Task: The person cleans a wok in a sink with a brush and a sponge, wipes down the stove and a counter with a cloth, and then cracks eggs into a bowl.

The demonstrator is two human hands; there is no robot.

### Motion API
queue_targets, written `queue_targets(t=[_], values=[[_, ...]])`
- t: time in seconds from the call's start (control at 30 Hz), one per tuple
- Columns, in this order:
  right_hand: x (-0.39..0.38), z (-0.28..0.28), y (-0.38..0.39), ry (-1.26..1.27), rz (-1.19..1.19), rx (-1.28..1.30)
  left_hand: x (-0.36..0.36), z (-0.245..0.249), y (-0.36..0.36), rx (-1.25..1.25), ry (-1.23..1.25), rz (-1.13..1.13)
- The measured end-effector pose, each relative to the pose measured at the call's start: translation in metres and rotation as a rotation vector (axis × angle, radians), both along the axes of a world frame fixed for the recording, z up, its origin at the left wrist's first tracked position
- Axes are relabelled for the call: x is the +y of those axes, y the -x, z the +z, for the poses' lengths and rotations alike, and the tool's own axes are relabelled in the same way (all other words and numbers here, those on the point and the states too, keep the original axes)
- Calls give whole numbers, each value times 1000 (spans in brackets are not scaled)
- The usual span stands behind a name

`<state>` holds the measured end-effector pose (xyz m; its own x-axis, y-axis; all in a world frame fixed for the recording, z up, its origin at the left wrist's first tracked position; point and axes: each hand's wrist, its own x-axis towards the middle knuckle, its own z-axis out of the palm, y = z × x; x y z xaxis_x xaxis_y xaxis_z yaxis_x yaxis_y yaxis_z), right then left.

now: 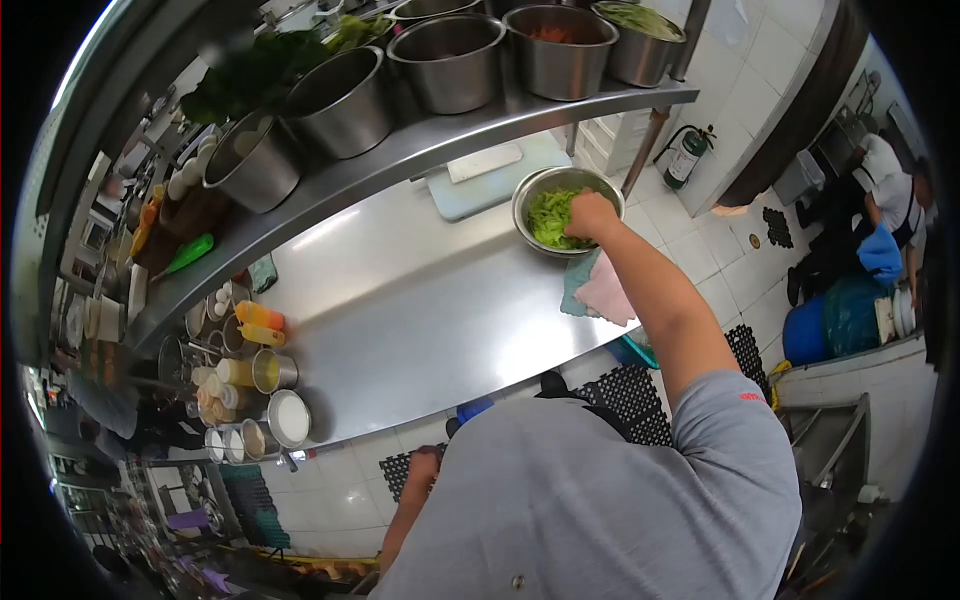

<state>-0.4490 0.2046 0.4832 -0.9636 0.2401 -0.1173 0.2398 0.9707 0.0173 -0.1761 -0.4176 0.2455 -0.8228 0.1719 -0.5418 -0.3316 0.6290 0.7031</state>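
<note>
A steel bowl (522,222) holding chopped green lettuce (550,215) stands at the right end of the steel counter (400,290). My right hand (592,215) reaches into this bowl, its fingers closed down at the lettuce; the fingertips are partly hidden, so what they grip cannot be made out. Below the bowl lie a pink cloth (606,292) and a green cloth (576,285). My left hand (424,468) hangs low beside my body, off the counter's front edge, small and dark, with its fingers unclear.
A shelf (430,140) with several steel containers (447,65) runs above the counter's back. Behind the bowl lies a pale cutting board (470,195). Bottles (262,334) and tubs (289,418) crowd the left end. People (875,190) are at far right.
</note>
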Motion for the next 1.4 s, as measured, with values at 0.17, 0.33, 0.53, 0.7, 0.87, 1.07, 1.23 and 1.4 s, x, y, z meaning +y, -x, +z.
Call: queue_targets(t=[0.17, 0.33, 0.53, 0.7, 0.87, 1.07, 1.23, 1.4], values=[[23, 7, 27, 132, 79, -115, 0, -1, 20, -171, -292, 518], [26, 48, 6, 169, -6, 201, -38, -51, -10, 531, 291, -570], [12, 53, -24, 209, -41, 194, -47, -72, -49, 244, 240, -370], [6, 48, -58, 335, -260, 565, -50, -72, -38, 257, 288, -395], [11, -19, -112, 488, -611, 810, -42, -90, -8, 374, 451, -625], [-63, -106, -144, 274, -242, 328, 5, -29, 16, 374, 148, -297], [-112, -98, -136, 389, -242, 297, 3, -32, 30, 196, 134, -274], [-129, -110, -141, 296, -176, 459, 3, -17, 42, 128, 131, -215]])
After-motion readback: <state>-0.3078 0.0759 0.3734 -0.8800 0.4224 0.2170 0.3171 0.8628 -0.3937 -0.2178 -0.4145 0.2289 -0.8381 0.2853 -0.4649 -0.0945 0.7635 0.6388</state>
